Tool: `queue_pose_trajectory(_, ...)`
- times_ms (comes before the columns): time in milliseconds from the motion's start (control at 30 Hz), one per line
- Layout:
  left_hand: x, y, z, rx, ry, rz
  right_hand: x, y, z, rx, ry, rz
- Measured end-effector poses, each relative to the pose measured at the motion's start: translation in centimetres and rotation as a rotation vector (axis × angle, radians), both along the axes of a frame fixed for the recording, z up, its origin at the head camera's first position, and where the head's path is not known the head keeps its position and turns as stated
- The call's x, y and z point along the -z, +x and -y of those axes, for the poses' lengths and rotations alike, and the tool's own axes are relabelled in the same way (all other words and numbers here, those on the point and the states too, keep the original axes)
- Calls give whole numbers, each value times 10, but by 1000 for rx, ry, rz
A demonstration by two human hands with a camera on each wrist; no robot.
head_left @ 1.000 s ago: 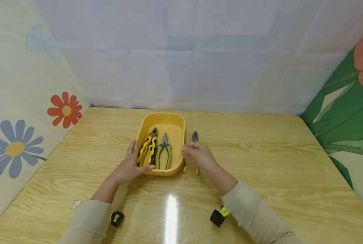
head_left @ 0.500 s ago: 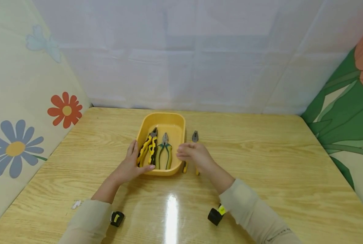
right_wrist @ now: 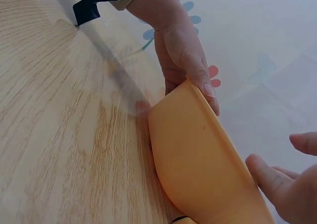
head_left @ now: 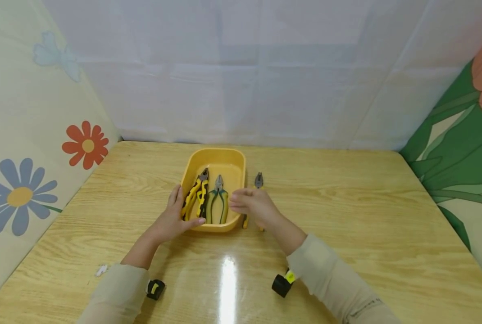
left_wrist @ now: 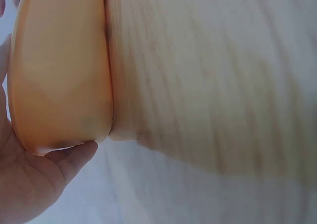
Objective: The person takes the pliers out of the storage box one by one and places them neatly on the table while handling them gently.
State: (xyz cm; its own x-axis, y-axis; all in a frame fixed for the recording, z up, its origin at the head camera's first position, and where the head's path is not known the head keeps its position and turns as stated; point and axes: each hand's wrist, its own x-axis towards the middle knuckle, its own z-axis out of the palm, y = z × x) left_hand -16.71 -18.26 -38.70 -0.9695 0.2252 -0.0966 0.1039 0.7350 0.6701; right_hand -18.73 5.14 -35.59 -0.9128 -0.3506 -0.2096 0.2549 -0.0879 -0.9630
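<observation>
A yellow plastic bin stands on the table, with two pairs of pliers lying inside. One pair, black-and-yellow pliers, leans along the left wall; beside it lie green-handled pliers. My left hand grips the near left corner, its thumb along the near wall in the left wrist view. Over the bin's right rim is my right hand, fingers extended and nothing held; in the right wrist view its fingertips sit right at the rim. Beneath this hand, yellow-handled pliers lie on the table, partly hidden.
Black devices with yellow labels show by the left sleeve and the right sleeve. A small white scrap lies at the table's left. White cloth hangs behind the table, and flower-printed panels flank it.
My right hand has moved left, from beside the bin's right wall to over its rim. The left hand, the bin and the pliers have stayed in place.
</observation>
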Motion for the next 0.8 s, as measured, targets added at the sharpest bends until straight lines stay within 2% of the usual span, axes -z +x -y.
queue_pose_trajectory(200,-1,0,0,2,-16,-6,-1,-1,5,-21,42,-6)
queue_pose_trajectory(467,-1,1,1,0,-12,0,1,-4,12,-9,53,16)
queue_pose_trajectory(800,-3,2,-1,10,-10,-11,0,-6,23,-13,10,72)
